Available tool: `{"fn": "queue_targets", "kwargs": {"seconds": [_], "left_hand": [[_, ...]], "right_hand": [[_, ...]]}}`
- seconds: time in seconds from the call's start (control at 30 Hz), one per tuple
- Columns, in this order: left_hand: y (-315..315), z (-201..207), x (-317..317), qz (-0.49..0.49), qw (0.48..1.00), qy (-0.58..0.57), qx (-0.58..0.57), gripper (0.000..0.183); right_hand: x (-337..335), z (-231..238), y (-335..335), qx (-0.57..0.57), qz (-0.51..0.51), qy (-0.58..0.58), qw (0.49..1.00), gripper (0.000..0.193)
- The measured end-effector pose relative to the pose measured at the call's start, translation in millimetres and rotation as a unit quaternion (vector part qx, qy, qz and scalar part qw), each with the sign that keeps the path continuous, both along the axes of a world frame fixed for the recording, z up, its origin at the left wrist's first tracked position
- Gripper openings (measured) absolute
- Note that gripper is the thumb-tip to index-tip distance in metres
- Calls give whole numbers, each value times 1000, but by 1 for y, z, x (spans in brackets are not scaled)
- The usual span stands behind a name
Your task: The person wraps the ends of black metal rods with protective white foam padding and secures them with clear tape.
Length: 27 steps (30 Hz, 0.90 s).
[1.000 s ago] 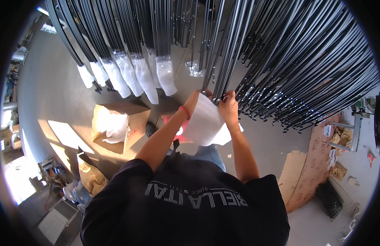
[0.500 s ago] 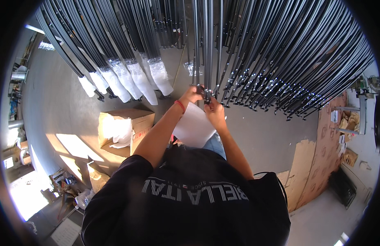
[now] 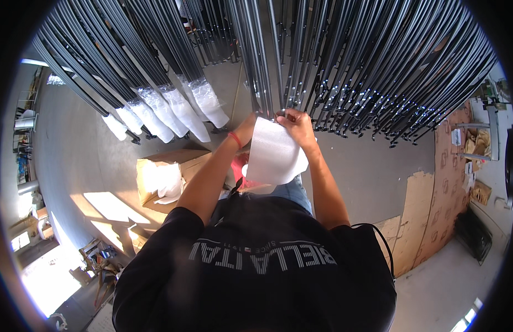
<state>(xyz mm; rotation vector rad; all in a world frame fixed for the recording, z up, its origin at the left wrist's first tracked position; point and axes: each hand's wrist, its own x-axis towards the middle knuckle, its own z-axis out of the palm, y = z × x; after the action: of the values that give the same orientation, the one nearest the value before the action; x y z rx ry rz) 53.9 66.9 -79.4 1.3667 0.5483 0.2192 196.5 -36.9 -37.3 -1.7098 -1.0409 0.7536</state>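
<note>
L hand (image 3: 245, 130) fwd; R hand (image 3: 298, 127) curled

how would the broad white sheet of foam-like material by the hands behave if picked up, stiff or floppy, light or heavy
The broad white sheet of foam-like material is probably floppy, since it bows along its length. It is likely light for its size, as its edges look thin. It might be slightly slippery, given its smooth-looking face.

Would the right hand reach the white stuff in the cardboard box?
Probably not: the right hand holds the white foam sheet, and the left forearm lies between that hand and the cardboard box.
</note>
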Motion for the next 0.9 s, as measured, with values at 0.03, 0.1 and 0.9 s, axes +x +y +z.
{"fn": "queue_targets", "kwargs": {"seconds": [0.03, 0.1, 0.9], "left_hand": [[0, -3, 0, 7, 998, -5, 55, 14], [-2, -4, -1, 42, 997, 14, 60, 13], [-7, -17, -18, 122, 992, 27, 30, 21]], "right_hand": [[2, -5, 2, -2, 8, 12, 1000, 13], [6, -18, 3, -7, 26, 37, 999, 12], [-16, -15, 20, -58, 105, -204, 971, 28]]}}
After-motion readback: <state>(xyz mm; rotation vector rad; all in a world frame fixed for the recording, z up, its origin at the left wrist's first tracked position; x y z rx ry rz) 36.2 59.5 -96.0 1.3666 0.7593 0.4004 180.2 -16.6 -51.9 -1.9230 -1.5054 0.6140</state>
